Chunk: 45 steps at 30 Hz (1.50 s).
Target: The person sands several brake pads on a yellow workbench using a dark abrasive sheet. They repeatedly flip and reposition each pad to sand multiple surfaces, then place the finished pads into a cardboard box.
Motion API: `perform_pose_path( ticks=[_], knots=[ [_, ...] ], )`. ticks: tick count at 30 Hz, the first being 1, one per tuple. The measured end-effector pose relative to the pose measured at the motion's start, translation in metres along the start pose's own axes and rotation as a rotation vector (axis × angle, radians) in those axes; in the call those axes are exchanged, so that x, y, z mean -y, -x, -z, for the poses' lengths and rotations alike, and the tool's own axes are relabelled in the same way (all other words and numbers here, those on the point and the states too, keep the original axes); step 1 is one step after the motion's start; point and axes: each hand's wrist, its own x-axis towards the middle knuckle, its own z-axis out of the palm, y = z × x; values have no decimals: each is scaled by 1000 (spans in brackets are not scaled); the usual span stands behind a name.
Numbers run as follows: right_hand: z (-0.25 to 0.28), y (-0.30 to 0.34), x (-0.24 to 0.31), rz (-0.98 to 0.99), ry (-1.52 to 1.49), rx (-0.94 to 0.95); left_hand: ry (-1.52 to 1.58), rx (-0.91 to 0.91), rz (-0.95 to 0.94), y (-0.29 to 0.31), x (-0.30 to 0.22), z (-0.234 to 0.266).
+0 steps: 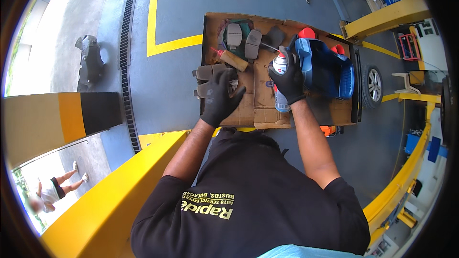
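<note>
My right hand [289,77], in a black glove, is wrapped round a spray can [282,101] with a red nozzle. A thin straw runs from the nozzle toward two grey brake pads [253,44] at the far side of a shallow cardboard box [265,120]. My left hand [221,96], gloved too, lies over another pair of brake pads [204,73] at the box's left side. Its thumb stands apart from the fingers; the fingertips partly hide what is beneath. Just beyond it lies a tan bottle [233,60] with a red tip.
A blue plastic container [315,69] fills the box's right side, by a red cap [306,33]. Yellow lift parts [119,186] stand at left and right. A wheel [373,86] is right of the box. A person [55,191] is at far lower left.
</note>
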Motion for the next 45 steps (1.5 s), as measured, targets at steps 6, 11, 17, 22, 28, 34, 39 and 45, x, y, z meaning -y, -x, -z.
perform_pose_path(
  ticks=[6, 11, 17, 22, 28, 34, 39, 45],
  knots=[
    [4, -2, 14, 51, 67, 96, -183, -290, 118, 6, 74, 70],
    [29, 0, 18, 59, 130, 50, -164, -367, 274, 30, 108, 92],
    [45, 3, 18, 93, 130, 158, 8, -316, 469, 74, 139, 65],
    [56, 10, 23, 101, 164, 279, 394, -329, 640, 116, 178, 31],
    [52, -8, 20, 102, 52, 15, 591, -264, 816, 123, 157, 6],
    [43, -14, 22, 154, 119, 27, -374, -175, 228, 149, 196, -33],
    [38, -19, 26, 109, 71, 24, -247, -166, 250, 144, 186, -30],
    [26, -31, 48, 150, 102, 141, 151, -260, 528, 123, 152, -23]
  ],
)
